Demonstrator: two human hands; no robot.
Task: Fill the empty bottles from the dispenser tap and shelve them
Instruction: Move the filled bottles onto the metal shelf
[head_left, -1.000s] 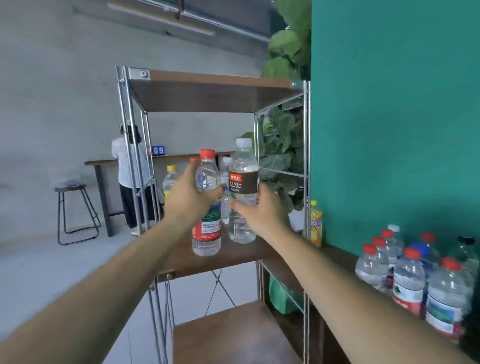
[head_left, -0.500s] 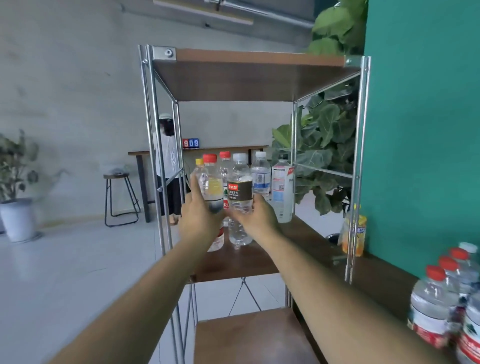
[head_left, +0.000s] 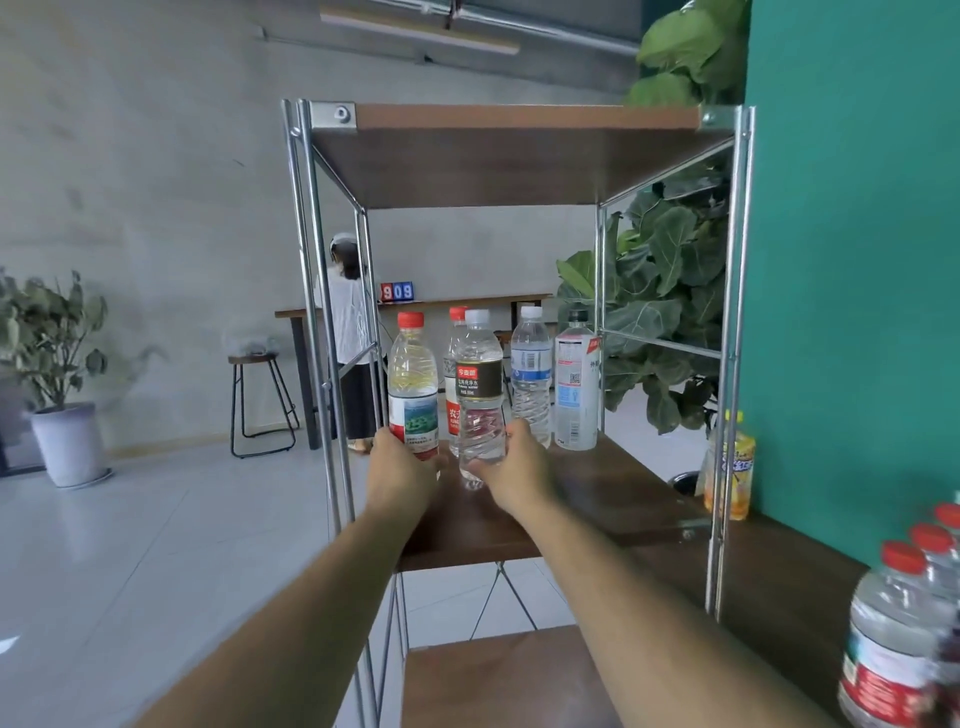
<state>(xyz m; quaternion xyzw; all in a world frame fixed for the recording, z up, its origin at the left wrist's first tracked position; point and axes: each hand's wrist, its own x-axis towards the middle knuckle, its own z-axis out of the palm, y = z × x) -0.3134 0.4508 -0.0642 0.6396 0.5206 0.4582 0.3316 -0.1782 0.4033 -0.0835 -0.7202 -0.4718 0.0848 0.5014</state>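
Note:
My left hand (head_left: 402, 467) grips the base of a red-capped bottle with a green and red label (head_left: 413, 387), standing on the middle shelf (head_left: 597, 499) of a metal-framed rack. My right hand (head_left: 514, 470) holds the lower part of a white-capped bottle with a dark label (head_left: 480, 389), right beside the first. Both bottles are upright at shelf level. Behind them stand a red-capped bottle (head_left: 455, 332), a blue-labelled bottle (head_left: 531, 374) and a white-labelled bottle (head_left: 575, 382).
More red-capped bottles (head_left: 893, 634) stand on the wooden counter at lower right by the green wall, and a yellow drink bottle (head_left: 730, 467) behind the rack post. A lower shelf (head_left: 498, 680) sits below. A person, stool and plants are beyond.
Both hands have slid from the bottles' middles to their bases as the bottles were lowered onto the shelf. The view has shifted left and closer to the rack.

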